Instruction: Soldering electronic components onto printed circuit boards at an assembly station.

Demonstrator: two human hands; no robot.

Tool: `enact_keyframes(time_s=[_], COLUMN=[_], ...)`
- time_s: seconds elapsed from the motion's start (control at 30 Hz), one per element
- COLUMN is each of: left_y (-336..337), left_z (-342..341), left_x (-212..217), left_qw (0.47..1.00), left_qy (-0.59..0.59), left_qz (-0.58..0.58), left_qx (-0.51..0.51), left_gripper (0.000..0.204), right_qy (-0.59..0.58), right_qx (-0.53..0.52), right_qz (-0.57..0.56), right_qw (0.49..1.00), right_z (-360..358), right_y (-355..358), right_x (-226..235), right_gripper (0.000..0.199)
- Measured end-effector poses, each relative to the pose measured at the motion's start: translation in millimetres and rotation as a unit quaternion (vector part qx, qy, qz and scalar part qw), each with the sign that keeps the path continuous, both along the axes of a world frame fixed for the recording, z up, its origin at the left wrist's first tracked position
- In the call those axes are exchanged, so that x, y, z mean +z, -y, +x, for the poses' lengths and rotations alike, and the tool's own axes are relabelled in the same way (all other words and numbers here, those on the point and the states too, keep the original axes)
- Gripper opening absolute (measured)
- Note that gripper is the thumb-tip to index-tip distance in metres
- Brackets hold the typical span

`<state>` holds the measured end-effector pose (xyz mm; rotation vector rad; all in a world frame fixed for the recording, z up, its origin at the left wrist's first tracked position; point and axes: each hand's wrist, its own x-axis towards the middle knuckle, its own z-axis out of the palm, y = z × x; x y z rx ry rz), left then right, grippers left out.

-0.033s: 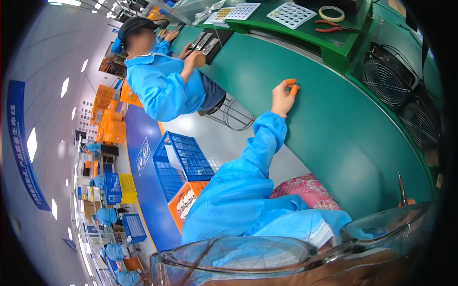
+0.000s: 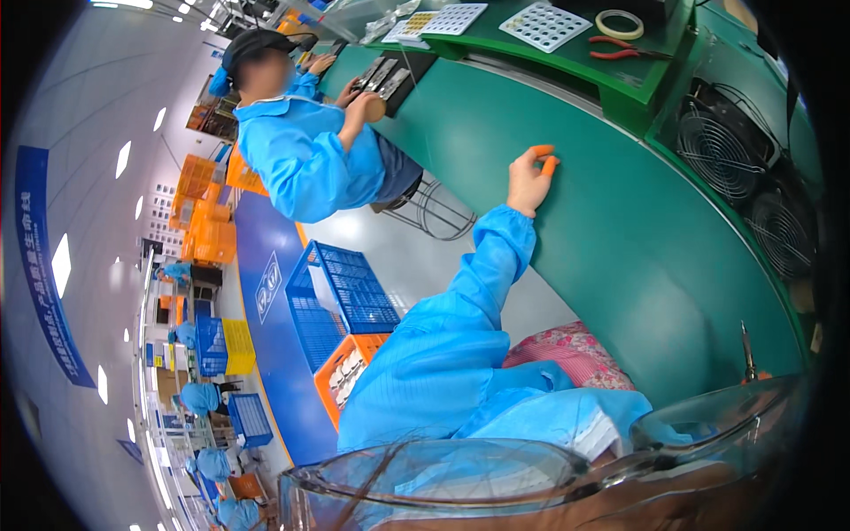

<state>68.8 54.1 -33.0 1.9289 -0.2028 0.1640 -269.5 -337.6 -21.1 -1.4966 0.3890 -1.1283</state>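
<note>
My left hand [image 2: 529, 184], in a blue sleeve, rests at the near left edge of the green worktop [image 2: 637, 239]. Orange finger covers sit on its thumb and a forefinger, which are a little apart with nothing visible between them. At the lower right, a slim pointed tool [image 2: 748, 347] with a metal tip and darker shaft stands tip-up. Just a bit of my right hand [image 2: 763, 376] shows at its base, with orange at the fingers; the clear glasses rim hides the rest. The tool's exact kind is not clear.
A green raised shelf [image 2: 611, 84] bears white trays [image 2: 544, 26], red-handled pliers [image 2: 620, 51] and a tape roll [image 2: 619, 25]. Two round fan guards [image 2: 717, 155] stand right. A co-worker [image 2: 310, 159] works far left. Blue [image 2: 354, 288] and orange crates [image 2: 341, 376] stand left of me.
</note>
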Motion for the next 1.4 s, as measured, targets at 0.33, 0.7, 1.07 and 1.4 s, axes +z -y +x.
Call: enact_keyframes(time_s=[0.33,0.7,1.07,1.4], left_y=[2,0,-1,-3], left_z=[-5,-6,-9,-16], left_x=[12,10,16,22], left_qw=[1.000,1.000,0.999,0.998], left_qy=[-0.017,-0.007,-0.017,0.013], left_qz=[-0.005,-0.019,-0.020,0.015], left_qx=[0.016,0.000,0.024,0.059], left_gripper=[0.023,0.021,0.023,0.022], right_qy=[0.010,0.027,0.001,-0.011], right_qx=[-0.028,0.008,-0.026,-0.027], right_qz=[0.018,-0.008,0.021,0.002], right_qw=[0.999,1.000,0.999,1.000], right_z=[3,1,1,12], right_y=[-3,1,4,14], right_x=[4,3,-3,-2], right_gripper=[0.017,0.016,0.014,0.015])
